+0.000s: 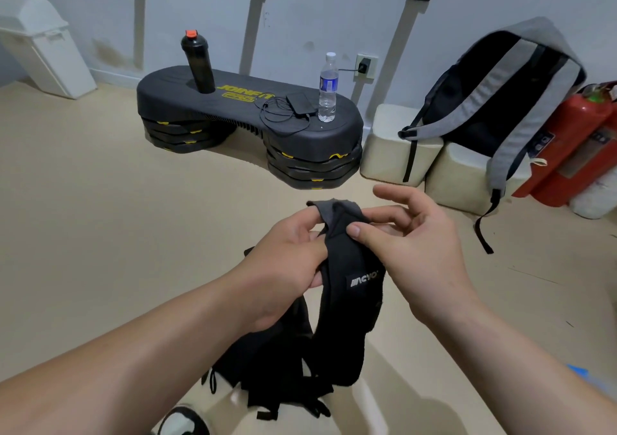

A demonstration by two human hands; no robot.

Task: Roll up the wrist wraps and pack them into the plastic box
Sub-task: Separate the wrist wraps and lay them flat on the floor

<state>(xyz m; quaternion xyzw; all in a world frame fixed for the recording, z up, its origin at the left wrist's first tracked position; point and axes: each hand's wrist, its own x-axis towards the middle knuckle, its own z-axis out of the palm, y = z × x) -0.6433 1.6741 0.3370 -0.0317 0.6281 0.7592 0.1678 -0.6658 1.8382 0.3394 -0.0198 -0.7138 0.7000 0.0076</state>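
The wrist wrap (347, 277) is a long black band held up in the air in front of the person, over the floor (100, 234). Its top end is folded over between the two hands and the rest hangs straight down, with a small grey label (364, 281) facing out. The left hand (283, 267) grips the band near the top, fingers curled round its edge. The right hand (410, 237) pinches the folded end between thumb and forefinger, its other fingers spread loose. Below the hanging end lies a heap of black straps (267, 368), close to a black and white shoe (183, 421); what the heap rests on I cannot make out.

Farther off, a black step platform (233, 107) with yellow lettering stands against the wall. On it stand a black bottle (198, 64) with an orange cap and a clear water bottle (328, 89), with a dark flat device (300, 104) and its cable just beside the water bottle. To the right, a grey backpack (500, 100) leans on cream blocks (390, 154), next to a red fire extinguisher (581, 141). A white bin (43, 47) sits in the left corner.
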